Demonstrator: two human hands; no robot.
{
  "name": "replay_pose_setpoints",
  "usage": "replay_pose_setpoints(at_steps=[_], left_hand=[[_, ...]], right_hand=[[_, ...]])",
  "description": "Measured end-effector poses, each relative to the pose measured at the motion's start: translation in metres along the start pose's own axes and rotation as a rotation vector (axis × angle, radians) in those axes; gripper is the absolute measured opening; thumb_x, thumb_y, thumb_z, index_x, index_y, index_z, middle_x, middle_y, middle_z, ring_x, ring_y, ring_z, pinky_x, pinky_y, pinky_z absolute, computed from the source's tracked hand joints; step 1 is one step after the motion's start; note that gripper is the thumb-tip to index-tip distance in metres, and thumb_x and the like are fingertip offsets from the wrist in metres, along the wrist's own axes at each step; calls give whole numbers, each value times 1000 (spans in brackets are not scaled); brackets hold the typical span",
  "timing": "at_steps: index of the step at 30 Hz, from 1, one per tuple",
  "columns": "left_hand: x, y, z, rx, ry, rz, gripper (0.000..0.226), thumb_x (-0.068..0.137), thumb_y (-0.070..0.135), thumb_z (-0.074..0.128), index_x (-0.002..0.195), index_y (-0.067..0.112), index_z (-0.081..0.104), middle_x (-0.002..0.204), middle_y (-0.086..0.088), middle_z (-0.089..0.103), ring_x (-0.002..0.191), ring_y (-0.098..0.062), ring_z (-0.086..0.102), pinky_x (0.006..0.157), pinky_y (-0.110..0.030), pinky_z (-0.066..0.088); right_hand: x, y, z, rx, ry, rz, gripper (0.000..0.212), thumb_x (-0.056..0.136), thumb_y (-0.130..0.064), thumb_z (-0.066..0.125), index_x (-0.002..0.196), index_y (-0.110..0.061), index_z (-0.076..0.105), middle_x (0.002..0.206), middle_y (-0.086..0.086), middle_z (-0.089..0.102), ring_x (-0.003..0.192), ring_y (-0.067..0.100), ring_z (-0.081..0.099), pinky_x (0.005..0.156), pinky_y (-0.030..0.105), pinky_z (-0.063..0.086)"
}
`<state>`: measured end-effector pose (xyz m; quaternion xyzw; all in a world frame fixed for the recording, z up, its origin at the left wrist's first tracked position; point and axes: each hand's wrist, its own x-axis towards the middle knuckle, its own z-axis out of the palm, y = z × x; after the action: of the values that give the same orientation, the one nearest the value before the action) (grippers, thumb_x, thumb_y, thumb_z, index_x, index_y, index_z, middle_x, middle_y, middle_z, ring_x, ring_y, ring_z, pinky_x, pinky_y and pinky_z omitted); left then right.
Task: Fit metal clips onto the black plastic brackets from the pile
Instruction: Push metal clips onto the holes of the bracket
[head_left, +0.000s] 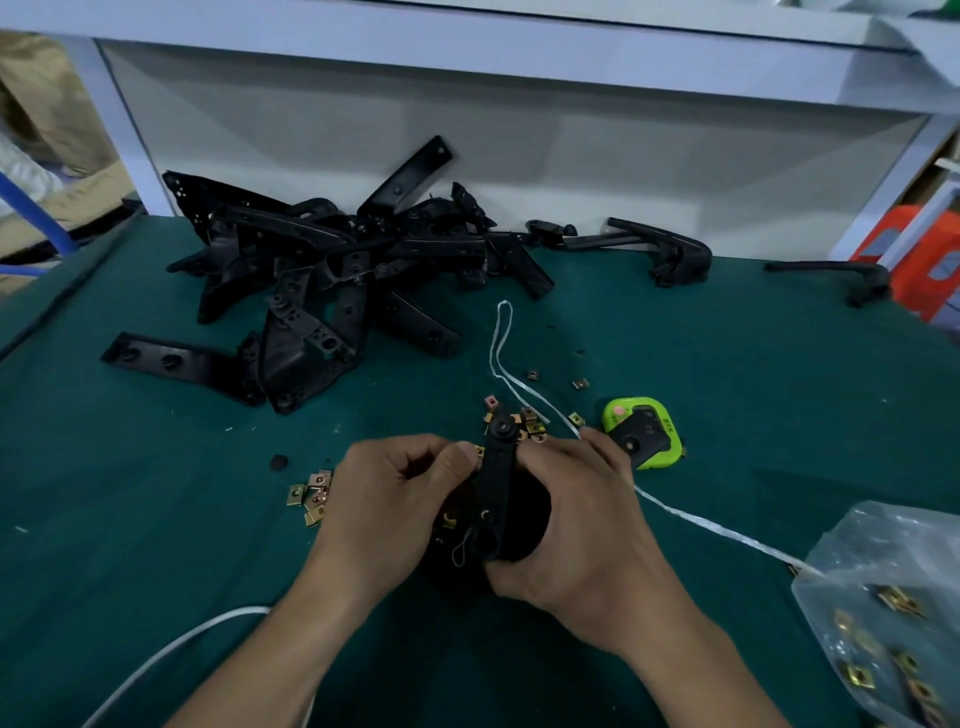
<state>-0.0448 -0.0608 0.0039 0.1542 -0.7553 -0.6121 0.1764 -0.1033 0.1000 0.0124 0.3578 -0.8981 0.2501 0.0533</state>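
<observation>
While right hand (582, 519) curls round bracket (496, 470), left hand (384, 509) seemingly pinches clip (479, 451).

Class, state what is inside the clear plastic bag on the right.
Gold-coloured metal clips show through the clear plastic bag; its lower part leaves the frame, so others are unseen.

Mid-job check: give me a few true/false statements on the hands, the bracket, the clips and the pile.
1. The left hand and the right hand both hold one black bracket. True.
2. The brackets are piled at the near right. False: the pile of brackets lies far left.
3. Loose metal clips lie on the green mat beside the left hand. True.
4. The bag is empty. False: the plastic bag holds metal clips.
</observation>
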Motion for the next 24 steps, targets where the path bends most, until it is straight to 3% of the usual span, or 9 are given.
replay_pose_setpoints(at_steps=[9,13,17,19,21,24], left_hand=[[-6,4,1,-238,-23,-85,32,86,35,72,70,8,76,66,-19,66,63,-20,56,64,-36,42],[-12,6,3,-135,-24,-2,36,83,45,69,70,12,77,70,-22,68,60,-17,56,58,-34,43],[-14,6,3,53,16,97,30,93,42,66,71,25,77,57,-2,65,52,-2,52,49,-19,40],[-15,8,3,82,34,133,23,95,49,60,83,40,78,65,16,70,59,6,61,54,-11,44],[-14,9,2,131,78,153,16,98,41,63,98,53,74,80,24,74,75,5,69,63,-7,48],[-12,6,-5,302,183,132,26,92,27,70,99,52,74,78,30,71,75,6,68,67,-2,43]], right_hand=[[0,-5,-5,-122,6,-118,45,52,-52,70,81,-36,39,71,-20,45,86,5,50,115,31,22],[-2,-8,-5,-148,11,-109,48,52,-53,72,82,-35,39,72,-18,49,84,6,52,115,32,21],[-3,-7,-3,-111,0,-90,52,47,-55,71,84,-35,40,74,-20,49,85,5,52,114,28,19],[-1,-6,0,-69,32,-53,49,49,-58,68,85,-36,44,77,-21,51,87,3,52,113,26,19],[1,-1,1,-78,96,16,45,51,-60,65,84,-34,46,76,-19,53,87,5,52,109,26,22],[3,12,-1,-82,200,117,44,52,-55,72,79,-31,47,72,-16,51,84,7,49,108,25,23]])
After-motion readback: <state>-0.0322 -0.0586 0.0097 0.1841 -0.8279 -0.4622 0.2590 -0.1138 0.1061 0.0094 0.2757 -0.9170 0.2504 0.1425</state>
